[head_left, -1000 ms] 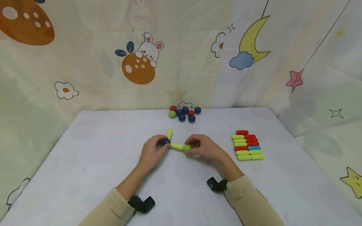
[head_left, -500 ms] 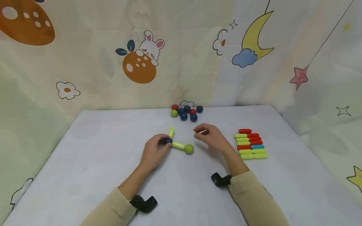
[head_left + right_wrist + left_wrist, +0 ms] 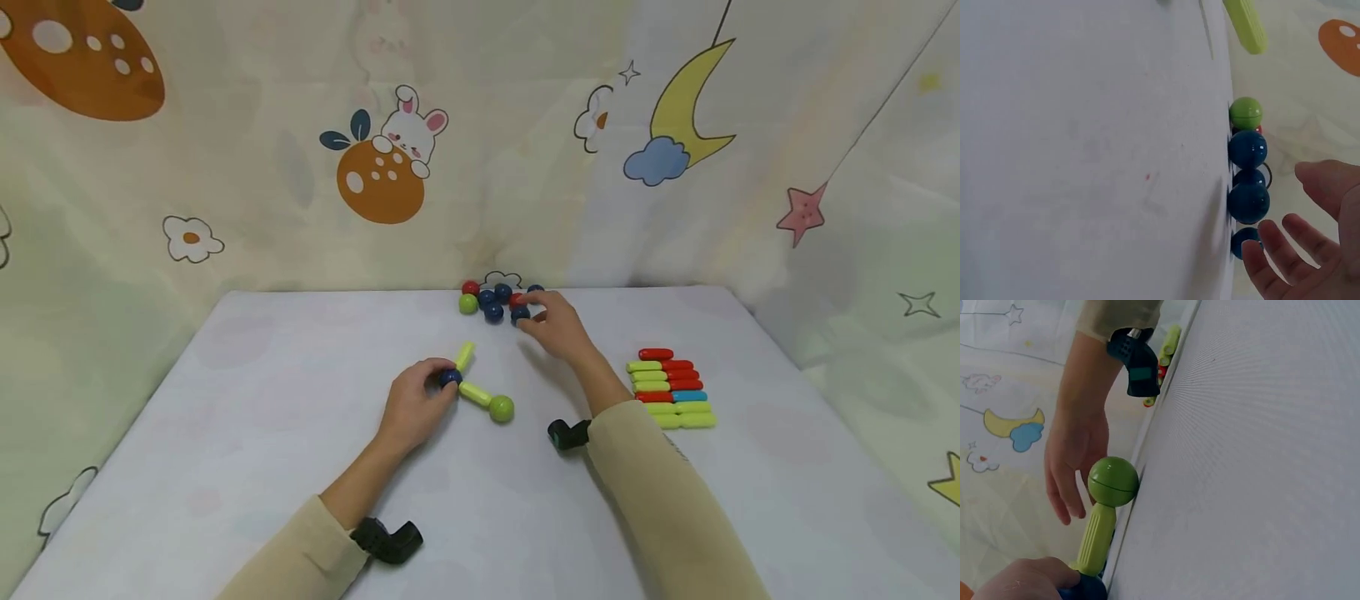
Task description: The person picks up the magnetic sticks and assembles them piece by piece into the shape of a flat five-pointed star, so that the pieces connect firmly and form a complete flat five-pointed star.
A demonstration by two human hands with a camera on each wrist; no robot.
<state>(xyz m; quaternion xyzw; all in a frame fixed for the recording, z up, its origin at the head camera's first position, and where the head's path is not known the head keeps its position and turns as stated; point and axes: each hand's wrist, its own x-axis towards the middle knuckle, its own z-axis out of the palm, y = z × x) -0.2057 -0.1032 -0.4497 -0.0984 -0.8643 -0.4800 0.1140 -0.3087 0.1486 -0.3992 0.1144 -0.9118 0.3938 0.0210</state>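
My left hand (image 3: 420, 402) pinches a dark blue ball (image 3: 451, 378) between thumb and fingertips. Two yellow-green sticks join that ball: one short stick (image 3: 465, 357) points toward the back, the other stick (image 3: 475, 394) runs right and ends in a green ball (image 3: 502, 408). In the left wrist view the green ball (image 3: 1113, 481) sits on the end of its ribbed stick (image 3: 1096, 540). My right hand (image 3: 558, 327) reaches to the loose balls at the back, thumb and fingers spread around a blue ball (image 3: 520, 315). The right wrist view shows the fingers apart, right beside the blue balls (image 3: 1249, 202).
Near the table's back edge lie several loose balls, among them a red ball (image 3: 470, 287) and a green ball (image 3: 468, 303). Rows of red, blue and yellow-green sticks (image 3: 667, 386) lie at the right, partly behind the right sleeve. A printed cloth (image 3: 510, 183) hangs behind the white table (image 3: 300, 375).
My right hand has let go of the green ball and moved back to the loose balls. The left hand keeps its pinch on the blue ball; the stick with the green ball has swung slightly toward me.
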